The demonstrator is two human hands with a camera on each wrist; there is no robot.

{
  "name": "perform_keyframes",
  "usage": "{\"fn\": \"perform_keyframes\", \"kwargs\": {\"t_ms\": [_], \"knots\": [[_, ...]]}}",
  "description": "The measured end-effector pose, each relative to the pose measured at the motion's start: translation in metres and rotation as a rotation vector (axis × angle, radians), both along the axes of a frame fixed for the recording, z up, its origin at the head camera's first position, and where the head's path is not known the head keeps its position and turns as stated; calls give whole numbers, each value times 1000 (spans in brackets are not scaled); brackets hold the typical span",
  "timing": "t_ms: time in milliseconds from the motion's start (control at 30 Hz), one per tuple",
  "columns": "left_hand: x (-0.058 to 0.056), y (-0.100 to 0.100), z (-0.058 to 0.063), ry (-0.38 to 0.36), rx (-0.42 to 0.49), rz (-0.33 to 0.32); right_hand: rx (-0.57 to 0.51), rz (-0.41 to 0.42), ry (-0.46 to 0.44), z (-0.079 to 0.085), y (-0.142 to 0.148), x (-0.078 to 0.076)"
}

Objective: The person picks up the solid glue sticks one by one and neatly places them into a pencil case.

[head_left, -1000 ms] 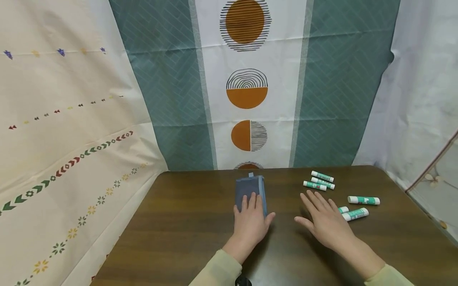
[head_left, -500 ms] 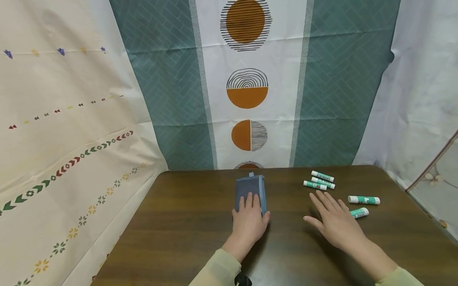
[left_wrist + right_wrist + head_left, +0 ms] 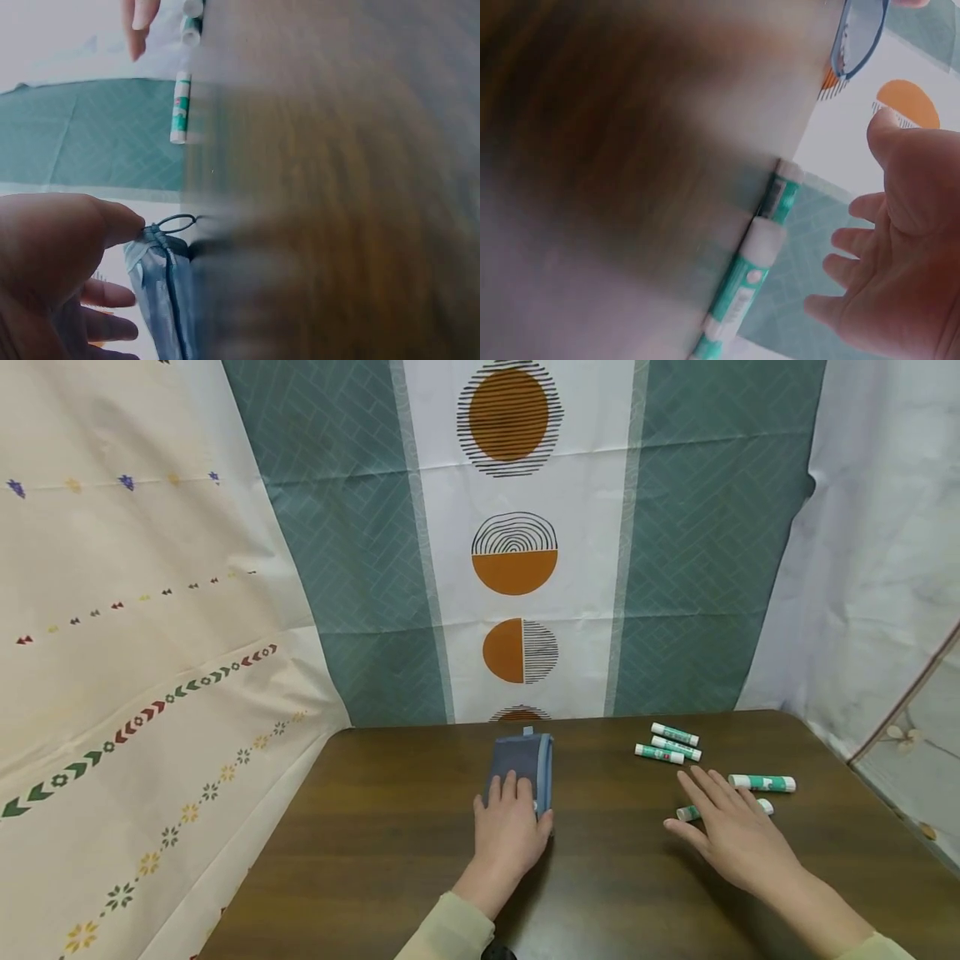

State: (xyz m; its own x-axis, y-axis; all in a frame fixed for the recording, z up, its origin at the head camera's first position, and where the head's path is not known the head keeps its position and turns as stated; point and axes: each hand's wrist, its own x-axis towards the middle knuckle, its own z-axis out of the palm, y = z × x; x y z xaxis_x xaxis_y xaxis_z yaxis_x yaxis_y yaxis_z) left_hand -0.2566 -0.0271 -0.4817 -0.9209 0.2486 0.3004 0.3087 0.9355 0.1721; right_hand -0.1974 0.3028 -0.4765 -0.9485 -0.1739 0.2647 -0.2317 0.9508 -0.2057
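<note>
A blue zippered pouch (image 3: 517, 758) lies on the table, a small tab at its far end. My left hand (image 3: 508, 837) rests on its near part, fingers fairly straight and the thumb by its right edge. In the left wrist view, the thumb is beside a cord loop at the end of the pouch (image 3: 161, 292). My right hand (image 3: 742, 839), fingers spread and holding nothing, is over green-and-white glue sticks. It partly covers one glue stick (image 3: 686, 813); a larger glue stick (image 3: 772, 783) lies just beyond. The right wrist view shows the palm beside a glue stick (image 3: 739, 292).
Three smaller glue sticks (image 3: 677, 748) lie close together near the back right of the brown table (image 3: 360, 843). Patterned cloth (image 3: 540, 568) hangs behind the table's far edge, with more cloth along both sides.
My right hand has moved right over the nearer glue sticks, covering more of them. My left hand has shifted slightly left, and the pouch's near end has swung a little left with it.
</note>
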Motion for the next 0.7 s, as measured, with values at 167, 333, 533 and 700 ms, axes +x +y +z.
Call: {"fn": "perform_keyframes", "kwargs": {"t_ms": [167, 333, 533, 700], "knots": [[4, -8, 1, 33, -9, 5, -23, -9, -27, 0, 13, 1], [4, -12, -1, 25, 3, 0, -18, -7, -21, -1, 28, 2], [1, -15, -5, 12, 16, 0, -2, -3, 13, -4, 41, 3], [0, -15, -6, -5, 18, -2, 1, -7, -32, -5, 52, 4]]}}
